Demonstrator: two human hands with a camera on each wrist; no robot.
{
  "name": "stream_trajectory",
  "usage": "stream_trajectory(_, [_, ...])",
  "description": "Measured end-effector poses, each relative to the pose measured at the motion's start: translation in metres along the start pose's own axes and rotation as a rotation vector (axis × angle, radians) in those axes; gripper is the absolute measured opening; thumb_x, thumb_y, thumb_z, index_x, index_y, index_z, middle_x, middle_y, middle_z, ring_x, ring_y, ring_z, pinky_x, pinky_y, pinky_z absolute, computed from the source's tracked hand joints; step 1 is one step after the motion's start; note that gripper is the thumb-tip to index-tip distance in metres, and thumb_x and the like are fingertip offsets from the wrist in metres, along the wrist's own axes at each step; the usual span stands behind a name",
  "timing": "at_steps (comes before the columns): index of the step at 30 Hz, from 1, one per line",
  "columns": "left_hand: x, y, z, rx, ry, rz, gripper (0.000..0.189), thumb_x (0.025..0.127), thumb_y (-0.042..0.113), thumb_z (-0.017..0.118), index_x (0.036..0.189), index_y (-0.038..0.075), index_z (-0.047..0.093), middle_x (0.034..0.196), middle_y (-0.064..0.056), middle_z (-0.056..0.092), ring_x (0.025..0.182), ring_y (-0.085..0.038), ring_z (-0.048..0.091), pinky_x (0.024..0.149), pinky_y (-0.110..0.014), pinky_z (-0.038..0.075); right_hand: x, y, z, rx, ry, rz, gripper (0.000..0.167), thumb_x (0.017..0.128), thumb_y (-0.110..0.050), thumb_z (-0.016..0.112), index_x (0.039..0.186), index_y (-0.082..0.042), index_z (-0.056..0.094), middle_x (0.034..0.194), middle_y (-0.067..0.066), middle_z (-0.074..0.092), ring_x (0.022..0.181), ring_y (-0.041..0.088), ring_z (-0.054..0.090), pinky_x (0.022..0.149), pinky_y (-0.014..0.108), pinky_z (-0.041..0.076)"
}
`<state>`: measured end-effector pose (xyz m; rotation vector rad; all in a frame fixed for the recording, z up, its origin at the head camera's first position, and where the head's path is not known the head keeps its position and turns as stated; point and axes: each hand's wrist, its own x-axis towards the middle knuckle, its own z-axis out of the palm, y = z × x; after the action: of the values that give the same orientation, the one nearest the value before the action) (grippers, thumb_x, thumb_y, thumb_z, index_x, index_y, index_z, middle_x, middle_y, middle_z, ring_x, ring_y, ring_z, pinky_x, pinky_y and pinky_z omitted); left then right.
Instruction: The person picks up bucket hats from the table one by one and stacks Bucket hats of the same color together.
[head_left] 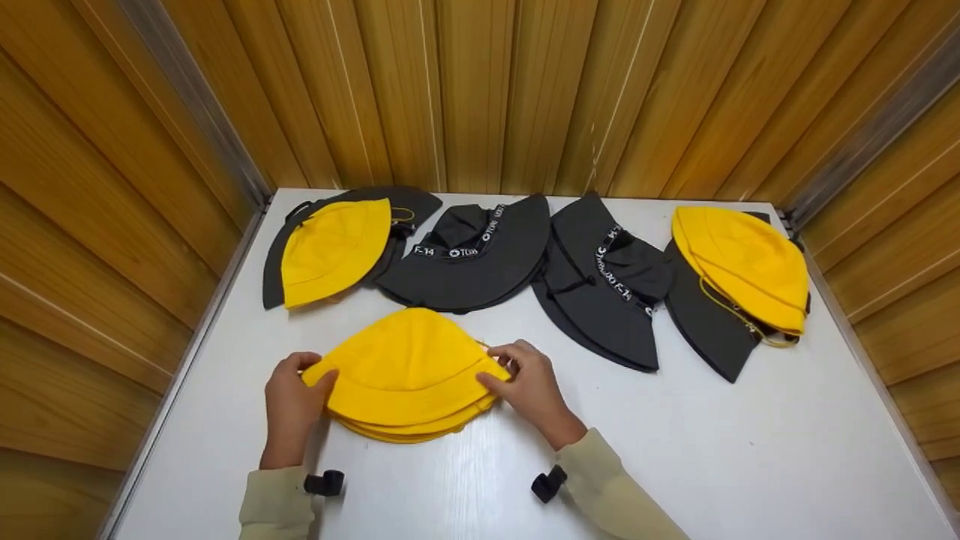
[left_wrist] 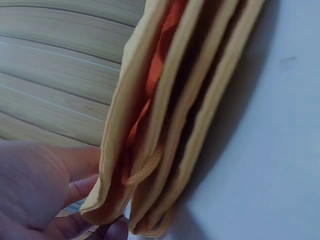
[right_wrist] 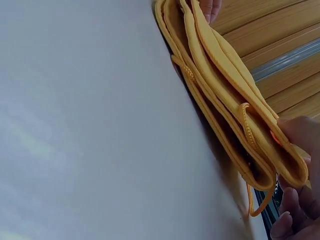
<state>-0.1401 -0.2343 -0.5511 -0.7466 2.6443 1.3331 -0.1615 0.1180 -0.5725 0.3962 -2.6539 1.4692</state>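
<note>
A folded yellow bucket hat (head_left: 409, 356) lies on top of a small stack of yellow hats (head_left: 397, 434) near the middle of the white table. My left hand (head_left: 294, 397) pinches the left end of its brim, thumb in front and fingers behind. At the other end my right hand (head_left: 531, 384) grips the brim's right corner in the same way. In the left wrist view the layered brims stand slightly apart, with an orange lining (left_wrist: 159, 62) and a looped yellow cord (left_wrist: 147, 167) between them. The right wrist view shows another cord loop (right_wrist: 247, 125) hanging at the folded ends.
Along the back of the white table (head_left: 712, 450) lie folded black hats with lettered bands, one pair left of center (head_left: 480, 277) and another right of center (head_left: 592, 322). Yellow hats top the black ones at far left (head_left: 334, 251) and far right (head_left: 742, 262). Wood-plank walls (head_left: 480, 97) enclose the table.
</note>
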Motion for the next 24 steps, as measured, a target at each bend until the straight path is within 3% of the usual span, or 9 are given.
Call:
stream_trajectory(6, [0.005,-0.004,0.008,0.056,0.025,0.052,0.039,0.099,0.02,0.07,0.134,0.005,0.059,0.136,-0.019,0.055,0.124,-0.035,0.047,0.115,-0.05,0.044,0.0,0.002,0.005,-0.094,-0.036,0.04,0.028,0.083,-0.025,0.087,0.106,-0.013,0.076,0.091,-0.002,0.06,0.082,0.01,0.056,0.074,0.022,0.054])
stream_trajectory(11, [0.007,-0.003,0.011,0.09,0.027,0.071,0.037,0.099,0.02,0.069,0.132,0.006,0.059,0.134,-0.019,0.055,0.122,-0.036,0.043,0.111,-0.05,0.045,0.002,0.004,0.008,-0.135,-0.045,0.071,0.029,0.083,-0.025,0.087,0.107,-0.013,0.076,0.092,-0.002,0.059,0.083,0.011,0.056,0.076,0.023,0.055])
stream_trajectory(14, [0.005,-0.001,0.012,0.159,0.053,0.108,0.036,0.099,0.021,0.069,0.131,0.005,0.059,0.131,-0.021,0.056,0.118,-0.038,0.043,0.106,-0.051,0.046,0.004,0.006,0.01,-0.155,-0.043,0.065,0.03,0.084,-0.027,0.086,0.109,-0.013,0.076,0.092,-0.002,0.059,0.083,0.011,0.055,0.076,0.024,0.054])
stream_trajectory(20, [-0.005,0.013,0.017,0.354,0.159,0.239,0.034,0.099,0.018,0.069,0.13,0.006,0.062,0.132,-0.023,0.054,0.121,-0.043,0.043,0.106,-0.057,0.041,0.006,0.008,0.006,-0.141,-0.054,0.025,0.032,0.087,-0.03,0.084,0.113,-0.013,0.075,0.094,-0.001,0.06,0.083,0.012,0.056,0.076,0.024,0.054])
stream_trajectory(24, [-0.016,0.028,0.029,0.399,0.166,0.382,0.037,0.1,0.02,0.067,0.134,0.007,0.064,0.141,-0.02,0.053,0.136,-0.042,0.04,0.116,-0.061,0.034,0.007,0.012,-0.005,-0.092,-0.049,0.012,0.032,0.089,-0.031,0.081,0.114,-0.012,0.075,0.098,0.005,0.065,0.085,0.015,0.058,0.076,0.027,0.054])
